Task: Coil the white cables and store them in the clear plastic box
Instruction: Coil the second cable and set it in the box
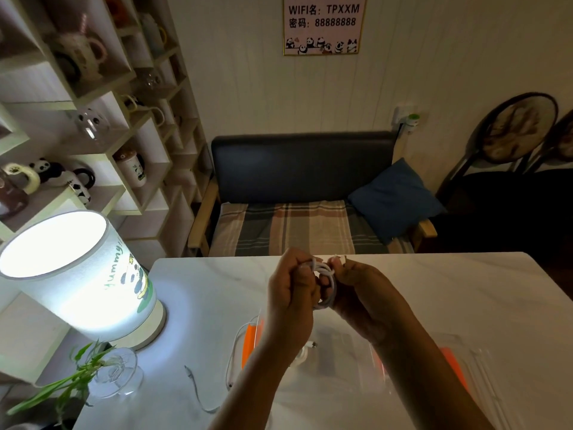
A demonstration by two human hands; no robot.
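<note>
Two hands (322, 287) around thin, apparently looped white cable (325, 274).

Lit white cylindrical lamp (77, 274) on white marble table (465, 290); dark bench (302, 169), blue cushion (395, 200), framed wifi sign (324, 24) behind.

White marble table (434, 290), lit lamp (77, 274), glass vase (116, 373), clear plastic box (341, 361), loose white cable (198, 395)

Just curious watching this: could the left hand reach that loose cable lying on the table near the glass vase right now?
Probably not yet: the left hand is busy gripping the white coil with the right hand. The loose cable itself lies uncovered on the table.
</note>
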